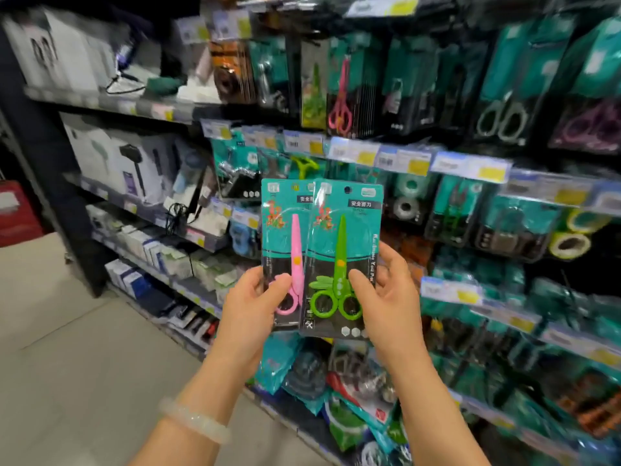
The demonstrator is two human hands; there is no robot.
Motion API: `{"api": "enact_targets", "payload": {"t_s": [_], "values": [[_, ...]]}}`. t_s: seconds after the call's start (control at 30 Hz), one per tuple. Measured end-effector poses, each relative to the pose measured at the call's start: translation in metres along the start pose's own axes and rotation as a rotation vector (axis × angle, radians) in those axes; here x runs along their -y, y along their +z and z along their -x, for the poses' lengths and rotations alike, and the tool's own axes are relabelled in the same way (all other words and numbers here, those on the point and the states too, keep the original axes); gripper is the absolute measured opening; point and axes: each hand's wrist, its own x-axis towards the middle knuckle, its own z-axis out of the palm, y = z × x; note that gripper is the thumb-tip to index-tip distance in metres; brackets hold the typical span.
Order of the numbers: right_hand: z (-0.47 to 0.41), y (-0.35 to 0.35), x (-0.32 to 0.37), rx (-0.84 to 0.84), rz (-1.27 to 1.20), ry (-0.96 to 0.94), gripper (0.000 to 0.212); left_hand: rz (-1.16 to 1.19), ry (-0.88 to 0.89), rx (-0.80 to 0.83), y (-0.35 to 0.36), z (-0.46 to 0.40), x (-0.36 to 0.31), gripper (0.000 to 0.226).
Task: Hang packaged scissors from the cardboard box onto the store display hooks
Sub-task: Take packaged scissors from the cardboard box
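Observation:
I hold two teal packs of safety scissors upright in front of the display. My left hand (250, 304) grips the lower left of the pink scissors pack (285, 230), thumb on its front. My right hand (386, 297) grips the green scissors pack (342, 250) at its lower right, thumb beside the green handles. The green pack overlaps the pink one. Each pack has a hang hole at the top. Hanging packs of the same pink scissors (341, 95) show on the upper display row. The cardboard box is out of view.
Rows of hooks with teal packaged goods and price tags (416, 163) fill the wall ahead and right. Shelves with boxed items (134, 169) run along the left. Loose packets (336, 381) lie low beneath my hands. Beige floor tiles (67, 348) spread left.

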Motion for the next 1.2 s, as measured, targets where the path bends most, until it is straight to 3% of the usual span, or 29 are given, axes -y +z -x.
{"api": "enact_targets", "payload": {"t_s": [0.27, 0.7, 1.2], "values": [[-0.106, 0.029, -0.010, -0.015, 0.033, -0.132, 0.042, 0.014, 0.149, 0.001, 0.015, -0.100, -0.027, 0.013], [-0.198, 0.042, 0.018, -0.099, 0.115, -0.276, 0.046, 0.127, 0.244, 0.101, 0.038, -0.212, -0.059, 0.016], [-0.292, 0.157, 0.006, -0.213, 0.227, -0.399, 0.052, 0.211, 0.237, 0.189, -0.021, -0.353, -0.097, 0.019]]}}
